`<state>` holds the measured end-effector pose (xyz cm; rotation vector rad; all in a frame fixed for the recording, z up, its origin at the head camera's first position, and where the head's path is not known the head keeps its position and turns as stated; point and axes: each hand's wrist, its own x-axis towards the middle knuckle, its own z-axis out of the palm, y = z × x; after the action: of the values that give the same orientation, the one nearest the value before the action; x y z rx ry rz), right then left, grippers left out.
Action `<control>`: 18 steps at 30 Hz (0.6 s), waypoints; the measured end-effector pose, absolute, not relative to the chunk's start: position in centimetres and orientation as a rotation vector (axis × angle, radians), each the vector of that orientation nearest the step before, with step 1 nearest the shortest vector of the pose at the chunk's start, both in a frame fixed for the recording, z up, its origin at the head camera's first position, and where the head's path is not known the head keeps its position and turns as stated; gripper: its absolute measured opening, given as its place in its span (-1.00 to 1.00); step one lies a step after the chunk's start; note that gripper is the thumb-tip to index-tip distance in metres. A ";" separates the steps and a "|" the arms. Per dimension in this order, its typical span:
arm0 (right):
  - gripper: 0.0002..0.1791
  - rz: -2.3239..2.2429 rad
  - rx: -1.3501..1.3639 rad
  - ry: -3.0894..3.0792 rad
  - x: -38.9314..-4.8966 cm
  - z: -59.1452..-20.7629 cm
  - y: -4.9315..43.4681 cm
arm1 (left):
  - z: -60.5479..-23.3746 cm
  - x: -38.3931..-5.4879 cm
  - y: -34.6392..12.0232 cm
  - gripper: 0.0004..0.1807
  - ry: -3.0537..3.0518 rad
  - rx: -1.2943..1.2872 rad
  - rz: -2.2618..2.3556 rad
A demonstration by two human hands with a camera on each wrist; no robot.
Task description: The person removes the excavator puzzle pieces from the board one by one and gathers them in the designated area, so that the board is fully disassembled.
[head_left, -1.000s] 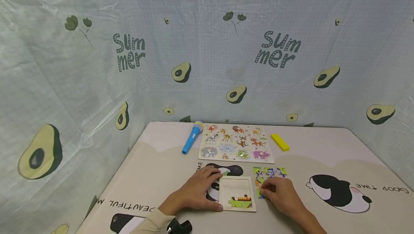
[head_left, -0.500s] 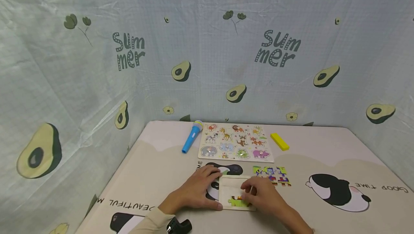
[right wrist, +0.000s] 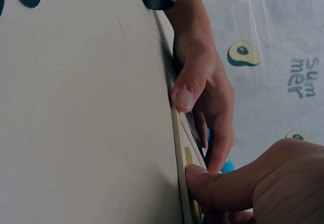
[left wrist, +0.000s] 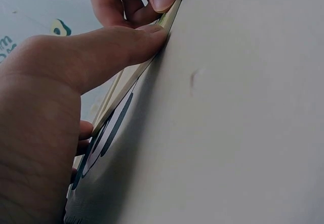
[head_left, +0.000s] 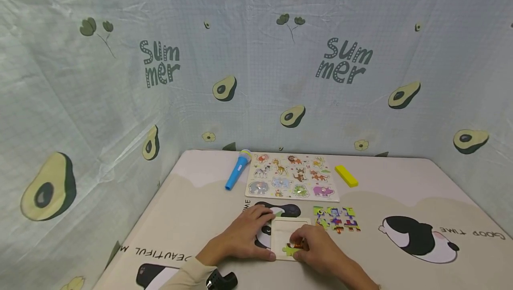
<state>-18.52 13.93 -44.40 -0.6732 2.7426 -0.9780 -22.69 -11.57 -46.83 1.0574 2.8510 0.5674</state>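
Note:
A square wooden puzzle tray (head_left: 282, 227) lies on the table in the head view. My left hand (head_left: 246, 234) holds its left side, thumb at the near corner and fingers at the far one. Inside the tray's near part sits a green jigsaw piece (head_left: 289, 251) with red and yellow print. My right hand (head_left: 320, 247) is over the tray's near right area, thumb and index finger pinching a jigsaw piece that they largely hide. In the right wrist view, the right thumb (right wrist: 212, 183) lies against the green edge of a piece inside the frame.
Several loose jigsaw pieces (head_left: 336, 218) lie right of the tray. Behind are an animal peg puzzle board (head_left: 290, 177), a blue toy microphone (head_left: 237, 172) and a yellow block (head_left: 346, 176). A printed curtain (head_left: 256, 58) rises behind the table.
My right hand has moved left from the loose pieces to the tray, bringing a piece, then slightly farther left within it. The left hand has stayed on the tray.

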 end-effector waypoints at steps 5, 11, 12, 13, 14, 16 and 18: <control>-0.75 -0.977 -0.659 2.714 -18.6 -44.7 13.8 | -46.9 -22.7 -11.6 0.08 2.855 1.057 0.566; -0.77 -0.973 -0.663 2.710 -18.6 -45.0 13.6 | -47.0 -22.7 -11.6 0.08 2.854 1.043 0.566; -0.77 -0.975 -0.669 2.709 -18.6 -45.0 13.6 | -47.0 -22.7 -11.6 0.08 2.853 1.042 0.567; -0.78 -0.979 -0.675 2.709 -18.6 -45.1 13.6 | -46.9 -22.7 -11.6 0.08 2.853 1.042 0.567; -0.79 -0.987 -0.680 2.705 -18.6 -45.1 13.6 | -46.9 -22.7 -11.6 0.08 2.854 1.043 0.567; -0.81 -1.010 -0.690 2.696 -18.5 -45.2 13.7 | -47.0 -22.7 -11.6 0.08 2.856 1.046 0.571; -0.84 -1.053 -0.696 2.673 -18.5 -45.3 13.9 | -47.0 -22.7 -11.6 0.08 2.856 1.051 0.575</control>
<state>-18.54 13.86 -45.27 -0.6960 2.6731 -1.0529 -22.70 -11.57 -46.96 1.0513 2.8563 0.5747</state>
